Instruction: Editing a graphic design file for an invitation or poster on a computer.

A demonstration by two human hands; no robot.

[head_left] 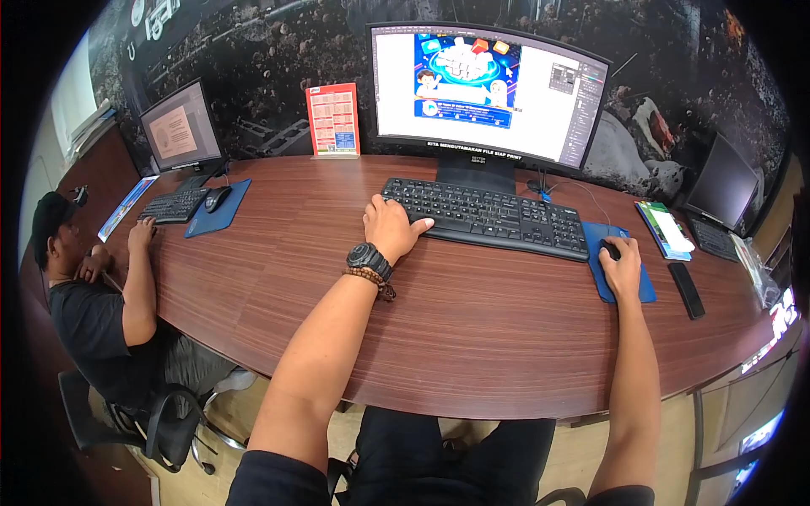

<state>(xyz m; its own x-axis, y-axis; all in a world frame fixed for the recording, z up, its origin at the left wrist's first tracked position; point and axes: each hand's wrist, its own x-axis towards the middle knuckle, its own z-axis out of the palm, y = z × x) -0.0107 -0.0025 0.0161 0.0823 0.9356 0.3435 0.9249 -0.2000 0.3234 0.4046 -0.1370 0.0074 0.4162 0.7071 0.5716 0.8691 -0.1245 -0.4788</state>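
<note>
While left hand [391,229] touches keyboard [488,217], right hand [623,266] grips mouse [609,249]; blue mousepad [647,287] beneath.

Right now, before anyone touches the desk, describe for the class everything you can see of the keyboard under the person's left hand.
The keyboard is long and black, apparently plastic, with pale key markings and a number pad at its right end. It lies on the brown wood-look desk, in front of the curved monitor, its right end beside a blue mouse pad. The left hand rests over its left end, hiding some keys, thumb at the near edge.
</note>
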